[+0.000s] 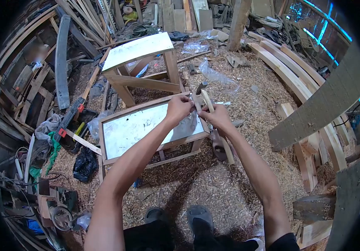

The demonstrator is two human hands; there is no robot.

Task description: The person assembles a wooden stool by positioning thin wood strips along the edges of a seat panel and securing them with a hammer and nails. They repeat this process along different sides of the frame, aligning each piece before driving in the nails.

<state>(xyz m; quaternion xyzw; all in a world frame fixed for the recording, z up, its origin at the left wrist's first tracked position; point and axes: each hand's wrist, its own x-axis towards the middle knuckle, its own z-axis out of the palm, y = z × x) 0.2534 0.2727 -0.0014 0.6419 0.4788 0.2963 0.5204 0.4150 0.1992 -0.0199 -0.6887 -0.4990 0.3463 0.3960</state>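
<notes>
A low wooden frame with a white panel lies in front of me. Over its right end, my left hand is closed with fingertips pinched together beside a short wooden strip; whatever small thing they pinch is too small to make out. Close by on the right, my right hand is closed around a hammer, its wooden handle slanting down below the hand and its dark head pointing away from me. The right fingertips also come up against the strip.
A white-topped wooden stool-like piece stands just beyond the frame. Curved planks are stacked at right, and a wide board juts in. A long clamp-like tool and a black plastic bag lie left. Wood shavings cover the floor.
</notes>
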